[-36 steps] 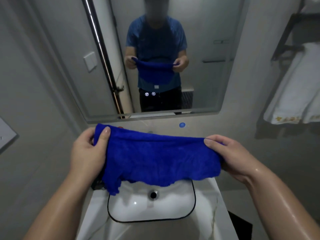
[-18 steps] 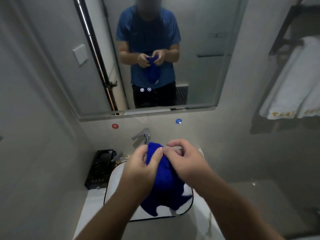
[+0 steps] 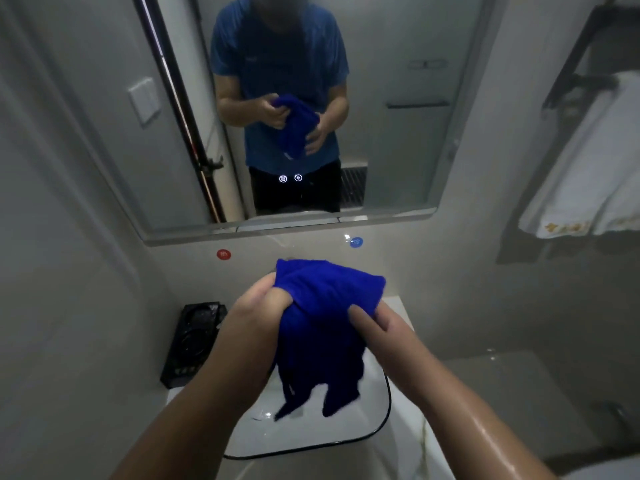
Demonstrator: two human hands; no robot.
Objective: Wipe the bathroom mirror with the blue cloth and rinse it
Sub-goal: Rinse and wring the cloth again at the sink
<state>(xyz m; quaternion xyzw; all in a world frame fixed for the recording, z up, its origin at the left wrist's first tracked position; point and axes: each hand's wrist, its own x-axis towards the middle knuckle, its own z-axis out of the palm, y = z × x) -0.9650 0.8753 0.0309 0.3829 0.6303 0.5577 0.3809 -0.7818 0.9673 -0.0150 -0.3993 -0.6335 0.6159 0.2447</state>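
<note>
The blue cloth (image 3: 325, 306) sits dead centre, bunched into a thick wad between both hands and held over the white basin (image 3: 311, 441), which lies at six o'clock from it. The cloth's loose tails dangle toward the bowl but do not clearly touch it. The left hand (image 3: 254, 317), at nine o'clock of the wad, has its fingers curled tight into the fabric, pinching a gathered fold. The right hand (image 3: 384, 329), at three o'clock, presses its thumb flat against the front; its other fingers are hidden behind the cloth, so I cannot tell how they lie. That forearm shines wet. The mirror (image 3: 398, 140) fills the wall at twelve o'clock, well apart from the cloth, with a red dot (image 3: 224, 254) and a blue dot (image 3: 356, 242) on the wall just under its lower edge. A black tray (image 3: 194, 341) rests at eight o'clock beside the basin, and a white towel (image 3: 588, 168) hangs at two o'clock. This looks like gathering or squeezing the cloth over the sink; whether the glass has been wiped cannot be read. If wiping is next, one hand must take the wad, lift it to twelve o'clock and press a flat face on the glass.
</note>
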